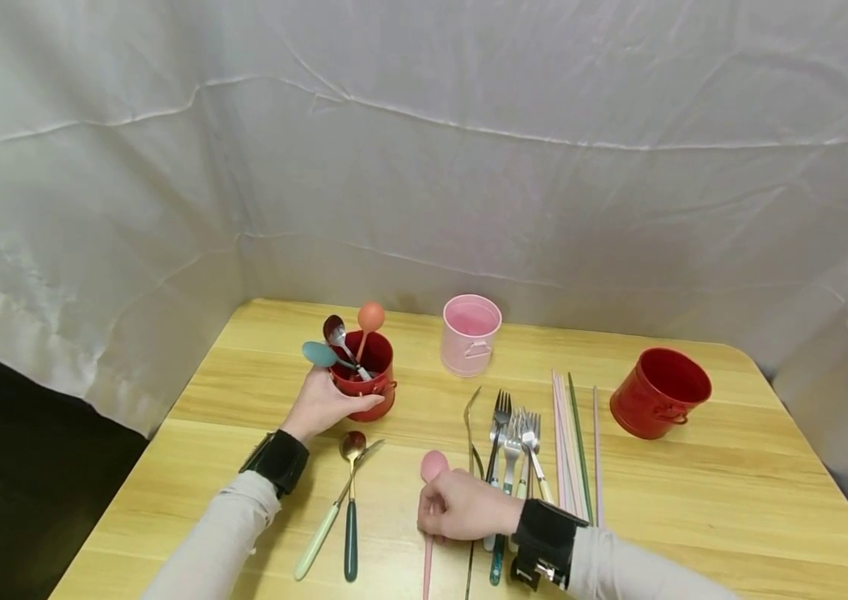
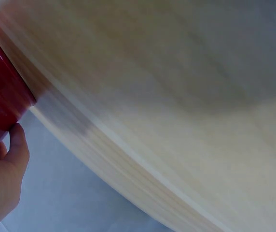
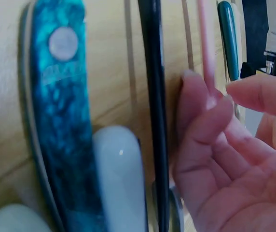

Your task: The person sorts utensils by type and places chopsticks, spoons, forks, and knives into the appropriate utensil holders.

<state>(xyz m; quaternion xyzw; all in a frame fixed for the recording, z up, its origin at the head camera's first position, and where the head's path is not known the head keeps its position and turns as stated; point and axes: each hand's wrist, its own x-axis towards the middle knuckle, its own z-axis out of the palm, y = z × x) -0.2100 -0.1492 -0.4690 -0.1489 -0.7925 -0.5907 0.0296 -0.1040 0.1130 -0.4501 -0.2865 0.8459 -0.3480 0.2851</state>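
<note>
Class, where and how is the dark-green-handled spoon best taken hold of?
Likely best: pinch the spoon by its handle's near end, from above and right. The pale-handled knife crosses it near the bowl, its handle lying left.

Glossy red buckets [image 1: 384, 385], metal forks [image 1: 512, 447], wood-grained tabletop [image 1: 757, 487]

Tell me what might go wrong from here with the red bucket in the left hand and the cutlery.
The left hand holds the shiny red cylindrical bucket; a teal oval-headed spoon juts past its rim and might spill out if jostled.

The right hand pinches a pink round-headed spoon, its black wrist strap close to the silvery metal forks, so it could snag them.

The light-green-handled knife crosses a dark-green-handled spoon; lifting either might drag the other.
</note>
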